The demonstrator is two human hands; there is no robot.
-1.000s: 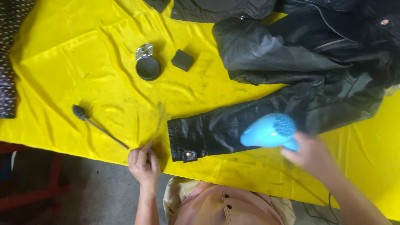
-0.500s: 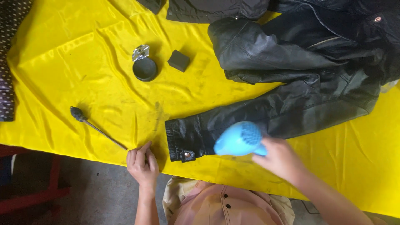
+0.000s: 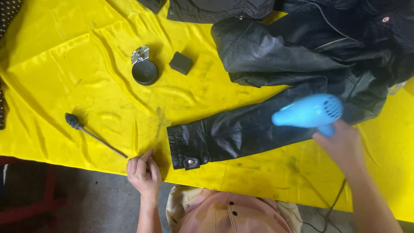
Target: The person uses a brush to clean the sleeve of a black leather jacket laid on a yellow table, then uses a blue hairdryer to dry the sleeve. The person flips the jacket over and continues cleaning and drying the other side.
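Note:
My right hand (image 3: pixel 340 146) grips a light-blue hair dryer (image 3: pixel 308 112), nozzle pointing left over the sleeve (image 3: pixel 233 133) of a black leather jacket (image 3: pixel 302 51). The sleeve stretches toward me on the yellow cloth (image 3: pixel 64 64), and its cuff snap (image 3: pixel 189 162) lies near the front edge. My left hand (image 3: pixel 144 172) rests on the cloth's front edge with fingers together. It touches the near end of a thin stick brush (image 3: pixel 92 138); whether it grips the stick is unclear.
A round black tin (image 3: pixel 145 72) with a crumpled foil lid (image 3: pixel 139 54) and a small black block (image 3: pixel 180 62) sit at the back middle. The dryer's cord (image 3: pixel 332 207) hangs off the front edge. A red frame (image 3: pixel 26 207) stands at lower left on the floor.
The dryer first slid left along the sleeve toward the cuff, then moved right and farther up the sleeve. My left hand stayed at the stick's end.

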